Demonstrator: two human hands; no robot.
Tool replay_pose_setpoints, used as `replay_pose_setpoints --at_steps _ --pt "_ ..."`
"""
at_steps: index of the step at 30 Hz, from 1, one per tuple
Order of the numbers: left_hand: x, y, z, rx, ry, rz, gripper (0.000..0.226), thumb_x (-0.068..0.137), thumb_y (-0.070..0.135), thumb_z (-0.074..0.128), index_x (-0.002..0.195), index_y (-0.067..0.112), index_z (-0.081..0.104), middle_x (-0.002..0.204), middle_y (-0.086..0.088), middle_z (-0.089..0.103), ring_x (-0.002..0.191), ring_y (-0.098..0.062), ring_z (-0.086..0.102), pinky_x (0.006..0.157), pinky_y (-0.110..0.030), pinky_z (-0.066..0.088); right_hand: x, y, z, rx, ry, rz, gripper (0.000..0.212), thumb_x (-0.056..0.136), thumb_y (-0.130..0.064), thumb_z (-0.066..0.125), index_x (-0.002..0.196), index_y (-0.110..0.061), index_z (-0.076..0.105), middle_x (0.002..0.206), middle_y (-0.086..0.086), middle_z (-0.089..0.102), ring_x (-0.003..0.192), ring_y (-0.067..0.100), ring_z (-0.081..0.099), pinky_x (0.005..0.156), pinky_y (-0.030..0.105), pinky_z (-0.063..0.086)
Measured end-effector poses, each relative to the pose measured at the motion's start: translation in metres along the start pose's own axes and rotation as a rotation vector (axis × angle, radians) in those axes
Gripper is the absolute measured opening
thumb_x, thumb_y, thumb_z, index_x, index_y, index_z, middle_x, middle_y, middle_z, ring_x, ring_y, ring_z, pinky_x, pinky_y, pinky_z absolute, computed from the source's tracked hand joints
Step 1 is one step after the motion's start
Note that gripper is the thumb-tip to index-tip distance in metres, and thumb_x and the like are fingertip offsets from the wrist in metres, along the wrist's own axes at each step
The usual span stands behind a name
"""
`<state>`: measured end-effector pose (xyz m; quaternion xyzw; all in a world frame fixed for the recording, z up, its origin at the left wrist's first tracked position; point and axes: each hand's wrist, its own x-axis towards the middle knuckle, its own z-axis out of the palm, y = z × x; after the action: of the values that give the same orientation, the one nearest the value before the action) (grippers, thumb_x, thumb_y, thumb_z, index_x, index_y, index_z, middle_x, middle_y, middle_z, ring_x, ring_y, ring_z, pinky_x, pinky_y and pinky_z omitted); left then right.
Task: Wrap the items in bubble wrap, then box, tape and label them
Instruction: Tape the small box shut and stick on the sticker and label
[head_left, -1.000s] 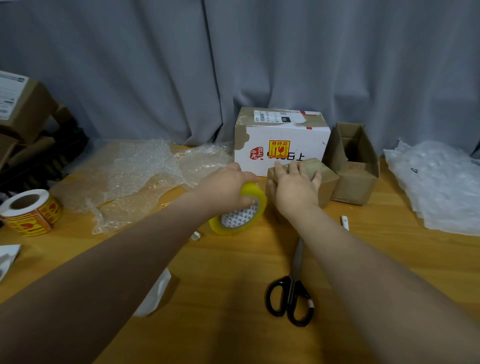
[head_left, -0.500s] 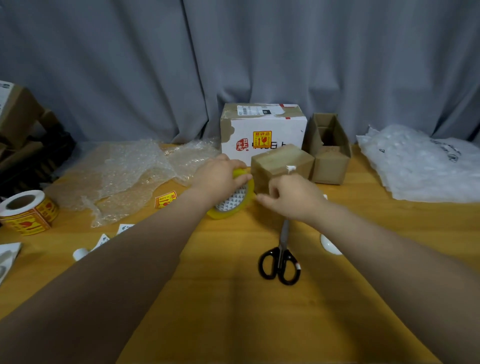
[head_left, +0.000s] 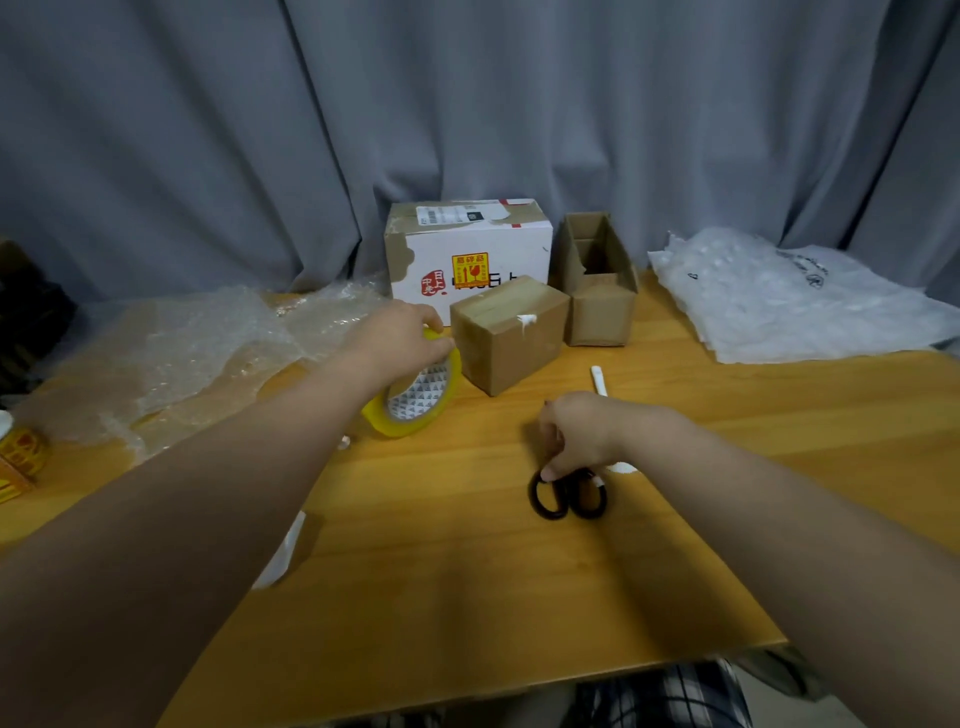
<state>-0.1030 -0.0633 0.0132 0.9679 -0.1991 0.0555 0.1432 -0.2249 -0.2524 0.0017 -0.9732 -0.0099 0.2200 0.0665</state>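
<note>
A small closed brown cardboard box (head_left: 511, 332) stands on the wooden table (head_left: 467, 571), with a white scrap stuck on its top edge. My left hand (head_left: 395, 338) grips a yellow roll of clear tape (head_left: 415, 395) held upright just left of that box. My right hand (head_left: 576, 431) curls down over black-handled scissors (head_left: 569, 499) lying in front of the box; their blades are hidden under the hand.
Behind stand a white printed carton (head_left: 467, 249) and an open empty brown box (head_left: 597, 280). Bubble wrap (head_left: 197, 353) spreads at the left, white foam sheets (head_left: 795, 296) at the right. A label roll (head_left: 21, 457) sits at the far left edge. A white stick (head_left: 598, 379) lies nearby.
My right hand left the small box's top, drew back toward me and came down on the scissors. The left hand keeps the tape roll beside the box.
</note>
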Motion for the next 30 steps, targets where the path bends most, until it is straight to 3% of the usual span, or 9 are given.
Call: replay_pose_setpoints --at_steps 3,6,10,16,20,22,25,28,30 --pt "-0.003 0.002 0.007 0.077 0.053 0.003 0.041 0.088 0.049 0.052 0.118 0.022 0.061 0.117 -0.009 0.06 0.101 -0.027 0.057 0.077 -0.036 0.05 -0.008 0.006 0.004 -0.101 -0.004 0.119 0.036 0.083 -0.049 0.064 0.094 -0.018 0.051 0.095 0.0 0.056 0.091 0.021 0.056 0.07 0.031 0.045" --pt "-0.009 0.002 0.007 0.039 0.087 -0.018 0.04 0.088 0.047 0.053 0.117 0.02 0.061 0.121 -0.008 0.06 0.104 -0.026 0.057 0.081 -0.038 0.052 -0.012 0.003 0.01 -0.186 0.036 0.195 0.032 0.086 -0.048 0.057 0.08 -0.018 0.05 0.081 -0.002 0.054 0.076 0.018 0.055 0.063 0.029 0.042" --pt "-0.018 0.003 0.001 -0.058 0.069 -0.065 0.039 0.089 0.043 0.057 0.12 0.019 0.06 0.131 -0.007 0.056 0.113 -0.027 0.055 0.089 -0.041 0.051 -0.021 -0.003 0.009 -0.014 0.007 0.19 0.028 0.087 -0.029 0.066 0.104 -0.01 0.055 0.081 0.004 0.055 0.064 0.018 0.057 0.059 0.028 0.051" --pt "-0.03 0.006 -0.003 -0.147 0.069 -0.073 0.041 0.087 0.04 0.063 0.122 0.018 0.06 0.136 -0.007 0.053 0.12 -0.027 0.051 0.093 -0.039 0.046 -0.024 -0.013 0.017 -0.07 0.072 0.168 0.036 0.085 -0.011 0.064 0.118 -0.011 0.05 0.083 0.004 0.047 0.069 0.017 0.05 0.052 0.027 0.039" --pt "-0.032 0.005 -0.008 -0.154 0.044 -0.042 0.042 0.084 0.04 0.066 0.118 0.017 0.061 0.134 -0.007 0.054 0.12 -0.025 0.051 0.095 -0.037 0.046 -0.027 -0.001 0.012 0.236 0.12 0.086 0.036 0.086 -0.013 0.063 0.12 -0.014 0.052 0.106 0.006 0.056 0.092 0.023 0.058 0.067 0.031 0.052" --pt "-0.029 0.004 -0.013 -0.152 0.007 -0.047 0.037 0.085 0.041 0.065 0.113 0.017 0.062 0.134 -0.007 0.055 0.118 -0.026 0.052 0.092 -0.036 0.046 -0.025 0.012 0.004 0.497 0.155 0.064 0.036 0.087 -0.012 0.063 0.121 -0.018 0.053 0.102 0.005 0.059 0.089 0.021 0.061 0.068 0.03 0.054" --pt "-0.02 0.003 -0.019 -0.169 -0.026 -0.088 0.032 0.089 0.048 0.055 0.098 0.017 0.057 0.129 -0.007 0.058 0.113 -0.026 0.054 0.087 -0.035 0.046 -0.02 0.035 -0.005 0.831 0.019 0.053 0.048 0.083 -0.004 0.067 0.124 -0.023 0.05 0.096 0.013 0.073 0.081 0.021 0.068 0.081 0.035 0.054" --pt "-0.007 0.005 -0.022 -0.168 -0.057 -0.112 0.028 0.094 0.042 0.051 0.092 0.014 0.053 0.123 -0.01 0.06 0.108 -0.026 0.055 0.08 -0.033 0.044 -0.01 0.05 -0.007 0.968 -0.081 0.019 0.035 0.082 -0.003 0.071 0.114 -0.011 0.061 0.085 0.011 0.07 0.075 0.017 0.064 0.073 0.026 0.049" --pt "0.003 0.007 -0.025 -0.128 -0.097 -0.116 0.026 0.094 0.035 0.054 0.096 0.01 0.057 0.116 -0.013 0.062 0.096 -0.022 0.054 0.075 -0.032 0.043 -0.002 0.052 -0.006 1.016 -0.161 -0.002 0.019 0.082 -0.016 0.073 0.097 -0.008 0.063 0.076 0.007 0.062 0.067 0.014 0.059 0.064 0.024 0.046"
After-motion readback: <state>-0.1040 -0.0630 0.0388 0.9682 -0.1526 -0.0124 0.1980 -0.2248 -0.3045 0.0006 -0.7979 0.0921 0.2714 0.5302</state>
